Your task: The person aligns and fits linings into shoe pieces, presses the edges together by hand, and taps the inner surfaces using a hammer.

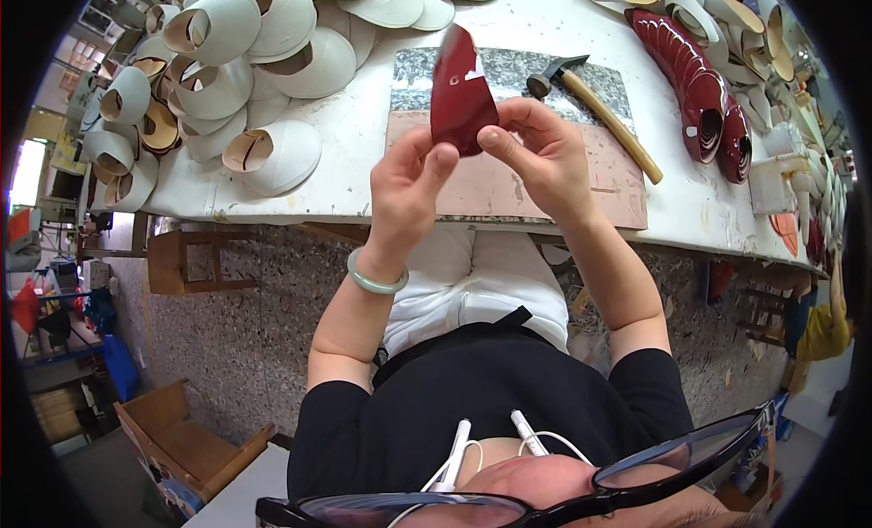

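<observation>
Between my two hands I hold a glossy dark red shoe upper point(461, 106), raised above the work table with its narrow end pointing away from me. My left hand point(407, 183) pinches its lower left edge between thumb and fingers. The thumb and fingers of my right hand point(545, 156) grip the lower right edge. A small pale patch shows on the upper's right side. Beyond my right hand a hammer point(609, 119) with a wooden handle lies across a board point(581, 187), its head to the far left.
White shoe uppers point(213, 24) are heaped on the table point(350, 156) at the far left. Nested dark red uppers point(681, 83) lie at the right, near a white container point(779, 178). A wooden stool point(195, 260) stands under the left edge. Another person's yellow sleeve point(822, 333) shows at far right.
</observation>
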`<state>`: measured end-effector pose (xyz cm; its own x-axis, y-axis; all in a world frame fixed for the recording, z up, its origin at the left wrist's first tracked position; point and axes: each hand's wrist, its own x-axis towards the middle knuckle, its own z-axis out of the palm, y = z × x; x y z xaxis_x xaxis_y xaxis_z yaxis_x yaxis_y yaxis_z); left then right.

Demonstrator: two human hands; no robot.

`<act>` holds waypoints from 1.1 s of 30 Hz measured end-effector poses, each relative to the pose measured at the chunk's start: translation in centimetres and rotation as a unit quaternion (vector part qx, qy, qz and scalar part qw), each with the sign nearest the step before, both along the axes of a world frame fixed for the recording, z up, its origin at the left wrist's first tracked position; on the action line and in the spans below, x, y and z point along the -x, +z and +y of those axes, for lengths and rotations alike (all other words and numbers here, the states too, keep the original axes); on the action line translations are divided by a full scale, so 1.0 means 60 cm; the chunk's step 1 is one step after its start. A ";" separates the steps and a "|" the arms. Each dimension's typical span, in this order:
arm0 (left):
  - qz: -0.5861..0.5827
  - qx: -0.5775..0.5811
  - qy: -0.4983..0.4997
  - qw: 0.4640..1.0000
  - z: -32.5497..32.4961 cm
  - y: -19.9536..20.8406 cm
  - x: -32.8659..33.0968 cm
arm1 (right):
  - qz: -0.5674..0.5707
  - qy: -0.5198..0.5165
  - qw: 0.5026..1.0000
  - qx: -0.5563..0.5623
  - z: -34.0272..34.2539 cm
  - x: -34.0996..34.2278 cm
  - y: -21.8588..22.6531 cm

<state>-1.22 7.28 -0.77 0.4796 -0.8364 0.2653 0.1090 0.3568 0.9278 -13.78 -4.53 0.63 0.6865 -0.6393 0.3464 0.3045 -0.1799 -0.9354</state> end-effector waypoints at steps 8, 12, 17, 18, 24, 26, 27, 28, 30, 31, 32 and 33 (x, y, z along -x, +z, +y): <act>-0.001 -0.092 -0.087 0.992 -0.004 -0.036 0.009 | 0.046 0.044 0.988 -0.140 -0.004 0.041 -0.049; -0.025 -0.156 -0.127 0.979 -0.016 -0.034 0.016 | 0.044 -0.063 0.995 -0.061 0.005 0.045 -0.067; -0.017 -0.145 -0.104 0.984 -0.029 -0.021 0.030 | 0.032 -0.127 0.991 -0.018 -0.001 0.050 -0.067; 0.002 -0.149 -0.095 0.984 -0.030 -0.017 0.033 | 0.027 -0.117 0.992 -0.044 -0.001 0.052 -0.066; -0.033 -0.206 -0.152 0.966 -0.042 -0.016 0.012 | 0.003 -0.033 0.988 -0.151 -0.009 0.067 -0.067; -0.047 -0.189 -0.122 0.973 -0.042 -0.035 0.007 | 0.007 -0.005 0.987 -0.158 -0.014 0.072 -0.071; -0.059 -0.169 -0.098 0.979 -0.048 -0.031 0.008 | -0.033 0.011 0.977 -0.210 -0.022 0.076 -0.080; 0.000 -0.160 -0.137 0.978 -0.052 -0.019 -0.001 | -0.074 0.027 0.962 -0.261 -0.029 0.081 -0.088; -0.029 -0.168 -0.129 0.977 -0.055 -0.017 0.009 | -0.079 0.083 0.950 -0.291 -0.037 0.090 -0.096; -0.058 -0.174 -0.118 0.976 -0.055 -0.018 0.012 | -0.084 0.142 0.934 -0.318 -0.038 0.091 -0.097; -0.082 -0.178 -0.145 0.970 -0.054 -0.024 0.007 | -0.086 0.142 0.933 -0.319 -0.039 0.090 -0.096; -0.082 -0.179 -0.145 0.970 -0.053 -0.018 0.011 | -0.086 0.142 0.933 -0.320 -0.036 0.088 -0.085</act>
<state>-1.86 4.11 -1.82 0.1864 -0.9824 -0.0150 -0.0020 -0.0157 0.9999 -19.08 -6.67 -4.46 0.8287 -0.5543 0.0770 0.4108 0.5090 -0.7564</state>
